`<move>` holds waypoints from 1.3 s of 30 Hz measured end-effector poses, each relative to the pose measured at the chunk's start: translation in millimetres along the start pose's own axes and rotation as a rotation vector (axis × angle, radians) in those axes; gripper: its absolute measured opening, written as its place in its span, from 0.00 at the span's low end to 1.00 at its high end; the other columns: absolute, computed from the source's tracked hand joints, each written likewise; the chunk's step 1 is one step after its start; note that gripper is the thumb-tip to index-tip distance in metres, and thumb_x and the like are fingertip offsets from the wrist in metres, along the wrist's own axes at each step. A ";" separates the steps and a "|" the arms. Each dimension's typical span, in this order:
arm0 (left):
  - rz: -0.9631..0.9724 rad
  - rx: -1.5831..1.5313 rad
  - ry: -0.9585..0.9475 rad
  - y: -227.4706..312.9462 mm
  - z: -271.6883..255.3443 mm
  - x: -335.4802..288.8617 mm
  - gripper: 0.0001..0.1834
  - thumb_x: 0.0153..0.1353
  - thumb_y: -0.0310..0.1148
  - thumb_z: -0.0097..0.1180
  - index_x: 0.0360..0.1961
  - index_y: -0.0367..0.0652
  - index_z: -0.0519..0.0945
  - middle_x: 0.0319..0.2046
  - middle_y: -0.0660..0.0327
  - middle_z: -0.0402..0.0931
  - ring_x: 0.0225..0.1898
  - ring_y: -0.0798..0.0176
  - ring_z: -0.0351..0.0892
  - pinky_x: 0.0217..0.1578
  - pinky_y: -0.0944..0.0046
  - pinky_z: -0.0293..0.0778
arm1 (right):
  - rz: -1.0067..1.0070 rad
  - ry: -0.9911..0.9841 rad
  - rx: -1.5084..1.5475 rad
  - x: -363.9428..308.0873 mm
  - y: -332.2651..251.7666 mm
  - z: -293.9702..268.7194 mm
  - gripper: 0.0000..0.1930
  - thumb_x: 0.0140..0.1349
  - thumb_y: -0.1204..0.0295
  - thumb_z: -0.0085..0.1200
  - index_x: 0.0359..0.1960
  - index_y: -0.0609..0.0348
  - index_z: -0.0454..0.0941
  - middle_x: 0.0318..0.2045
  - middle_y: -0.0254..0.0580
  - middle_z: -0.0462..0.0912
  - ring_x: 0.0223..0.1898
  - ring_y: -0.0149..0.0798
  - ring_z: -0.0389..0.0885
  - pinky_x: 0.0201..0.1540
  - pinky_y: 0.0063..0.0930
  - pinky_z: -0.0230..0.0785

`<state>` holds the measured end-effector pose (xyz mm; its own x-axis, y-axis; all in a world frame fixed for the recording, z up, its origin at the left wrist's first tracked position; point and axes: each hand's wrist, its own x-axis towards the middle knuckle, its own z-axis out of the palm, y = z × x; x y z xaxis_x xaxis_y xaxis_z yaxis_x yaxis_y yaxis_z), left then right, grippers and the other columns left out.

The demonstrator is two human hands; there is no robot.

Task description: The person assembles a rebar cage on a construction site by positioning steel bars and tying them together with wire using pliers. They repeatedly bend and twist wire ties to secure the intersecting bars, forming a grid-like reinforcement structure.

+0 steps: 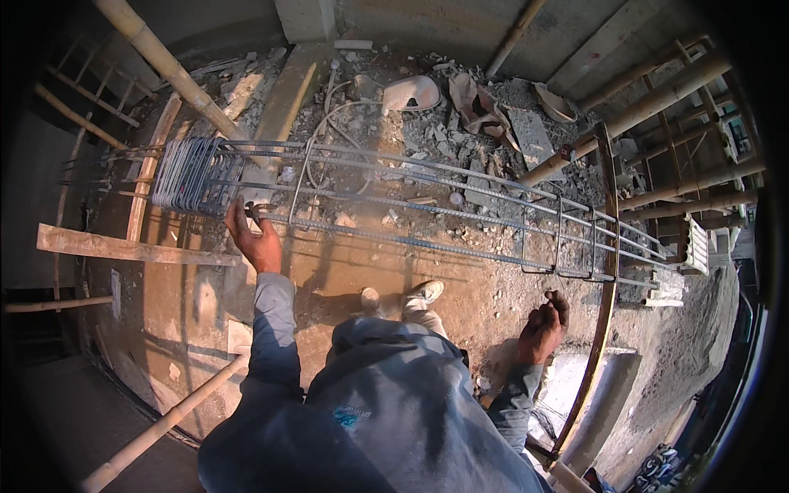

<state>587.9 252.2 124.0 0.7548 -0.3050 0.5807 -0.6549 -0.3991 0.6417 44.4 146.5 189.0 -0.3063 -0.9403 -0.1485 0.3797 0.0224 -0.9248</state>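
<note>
The left hand's (pixel 257 242) thumb and forefinger stood parted at the near bar, by the right end of the bundled rings (pixel 189 177); whether the tips touched steel I could not tell. The right hand (pixel 542 333) hung well apart, below the bars on the right, its fingers curled in – I could not tell whether they held anything.

The bars (pixel 394 238) lay in front of the person, their long axis running from left to right, straight across the body, with the right ends pointing past a post (pixel 606 205). The rings were packed side by side near the left ends, each standing crosswise to the bars. Farther right, 1 ring (pixel 296 193) stood alone and tilted, and more rings sat spaced apart just left of the post.

Beneath, shoes (pixel 425 292) showed on the ground (pixel 345 275). Beyond the bars lay rubble (pixel 448 140), a looped hose (pixel 329 123) and a pale pan (pixel 411 92) – and a pole (pixel 173 70) slanted down at upper left.
</note>
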 end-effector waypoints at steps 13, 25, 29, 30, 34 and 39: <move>0.043 0.275 -0.635 46.4 95.7 20.0 0.15 0.63 0.32 0.65 0.49 0.37 0.87 0.44 0.41 0.85 0.44 0.36 0.85 0.47 0.45 0.79 | -0.311 0.123 -0.132 13.9 -72.8 -70.5 0.12 0.68 0.80 0.51 0.51 0.65 0.81 0.35 0.36 0.83 0.19 0.19 0.62 0.21 0.17 0.54; -0.118 -0.118 -0.833 255.1 173.9 -152.2 0.15 0.59 0.30 0.66 0.46 0.35 0.87 0.38 0.42 0.86 0.41 0.37 0.84 0.49 0.45 0.75 | -0.159 0.006 -0.086 62.8 -36.2 -104.1 0.12 0.68 0.74 0.56 0.49 0.66 0.82 0.38 0.38 0.86 0.21 0.18 0.63 0.22 0.18 0.54; 0.092 -0.195 -0.715 314.9 193.5 -197.8 0.13 0.60 0.28 0.63 0.45 0.33 0.85 0.41 0.42 0.85 0.42 0.37 0.84 0.48 0.47 0.76 | -0.104 -0.027 -0.094 80.0 -36.7 -116.1 0.12 0.67 0.80 0.52 0.50 0.67 0.81 0.39 0.39 0.86 0.20 0.19 0.63 0.21 0.17 0.54; 0.280 -0.159 -0.625 329.1 195.2 -208.8 0.12 0.61 0.27 0.62 0.45 0.33 0.85 0.42 0.42 0.84 0.43 0.37 0.84 0.47 0.47 0.76 | -0.096 -0.034 -0.117 85.1 -37.4 -119.1 0.12 0.68 0.75 0.54 0.50 0.66 0.82 0.36 0.36 0.85 0.20 0.19 0.62 0.21 0.17 0.53; 0.102 -0.245 -0.690 373.1 197.2 -240.0 0.09 0.61 0.25 0.59 0.41 0.33 0.84 0.41 0.43 0.83 0.43 0.37 0.83 0.45 0.45 0.76 | -0.077 -0.088 -0.141 111.6 -45.2 -129.5 0.16 0.70 0.64 0.60 0.49 0.65 0.82 0.28 0.28 0.79 0.21 0.18 0.60 0.23 0.18 0.51; 0.113 -0.275 -0.717 387.4 202.8 -253.0 0.12 0.63 0.26 0.63 0.45 0.27 0.84 0.34 0.45 0.81 0.33 0.42 0.83 0.39 0.45 0.75 | -0.063 -0.157 -0.149 141.5 -57.0 -129.4 0.16 0.70 0.63 0.60 0.48 0.65 0.83 0.22 0.22 0.68 0.21 0.17 0.57 0.24 0.18 0.47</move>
<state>150.5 -0.6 124.1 0.4601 -0.8537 0.2438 -0.6439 -0.1319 0.7536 -133.5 56.1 175.3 -0.1817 -0.9824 -0.0435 0.2273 0.0011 -0.9738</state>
